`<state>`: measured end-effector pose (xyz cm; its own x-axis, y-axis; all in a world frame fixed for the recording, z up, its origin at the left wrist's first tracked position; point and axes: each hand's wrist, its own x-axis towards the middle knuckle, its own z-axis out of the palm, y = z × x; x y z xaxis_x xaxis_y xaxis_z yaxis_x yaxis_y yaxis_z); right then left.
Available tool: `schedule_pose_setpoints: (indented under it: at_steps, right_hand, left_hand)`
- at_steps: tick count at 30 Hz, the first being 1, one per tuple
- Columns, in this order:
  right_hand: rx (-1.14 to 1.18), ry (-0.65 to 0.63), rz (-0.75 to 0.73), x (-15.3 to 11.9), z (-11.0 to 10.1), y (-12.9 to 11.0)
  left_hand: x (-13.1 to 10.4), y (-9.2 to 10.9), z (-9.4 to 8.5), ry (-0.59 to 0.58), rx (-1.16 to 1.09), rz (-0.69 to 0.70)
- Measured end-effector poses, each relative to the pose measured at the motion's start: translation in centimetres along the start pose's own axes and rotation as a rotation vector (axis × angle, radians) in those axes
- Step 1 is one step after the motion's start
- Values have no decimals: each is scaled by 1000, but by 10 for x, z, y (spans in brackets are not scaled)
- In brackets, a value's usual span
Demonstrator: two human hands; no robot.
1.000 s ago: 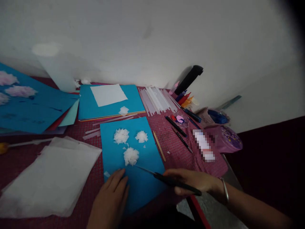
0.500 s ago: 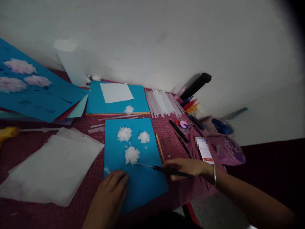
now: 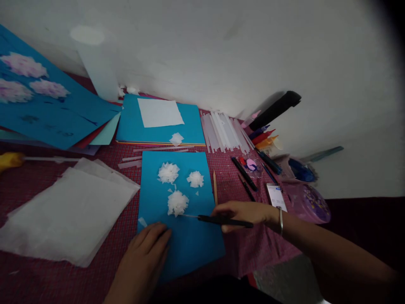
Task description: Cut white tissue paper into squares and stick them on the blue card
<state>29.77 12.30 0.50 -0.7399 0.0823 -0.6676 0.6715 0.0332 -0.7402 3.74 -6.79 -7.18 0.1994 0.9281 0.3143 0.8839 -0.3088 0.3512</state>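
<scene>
A blue sheet of card (image 3: 190, 249) lies in front of me with three white ruffled paper flowers on it: an upper left flower (image 3: 168, 172), a smaller upper right flower (image 3: 195, 179) and a lower flower (image 3: 177, 202). My left hand (image 3: 147, 247) rests flat on the card's lower left, fingers bent a little and holding nothing. A small white paper scrap (image 3: 142, 222) lies by its fingertips. My right hand (image 3: 236, 213) grips a slim black-handled tool (image 3: 209, 219) with a thin metal tip. That tip meets the lower edge of the lower flower.
Thin white paper sheets (image 3: 63, 215) lie at left, near a yellow-handled tool (image 3: 12, 161). Behind the card sit a stack of blue card (image 3: 126, 126) and translucent sticks (image 3: 223, 131). Pens (image 3: 244, 173), a phone (image 3: 276, 197) and a pink tub (image 3: 308, 202) stand at right.
The view has shifted slightly. The tool in my right hand has moved a little left, its tip now under the lower flower. My left hand stays on the card.
</scene>
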Motion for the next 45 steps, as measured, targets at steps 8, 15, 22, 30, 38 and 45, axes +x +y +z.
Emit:
schedule_pose_setpoints:
  at_steps: [8, 15, 22, 30, 38, 45]
  right_hand:
    - [-125, 69, 32, -4, 6, -8]
    - [-37, 17, 76, -11, 22, -10]
    - [164, 75, 111, -14, 52, -4]
    - [166, 84, 126, -15, 54, -1]
    - [194, 60, 145, -11, 57, -4]
    - [239, 91, 130, -2, 60, -7]
  left_hand:
    - [-8, -5, 3, -82, 22, 9]
    - [-8, -1, 3, -30, 3, -41]
    - [32, -9, -17, -186, 86, -247]
    - [28, -21, -10, -265, 119, -151]
    - [24, -26, -9, -155, 27, -143]
    - [25, -21, -14, -153, 15, -234]
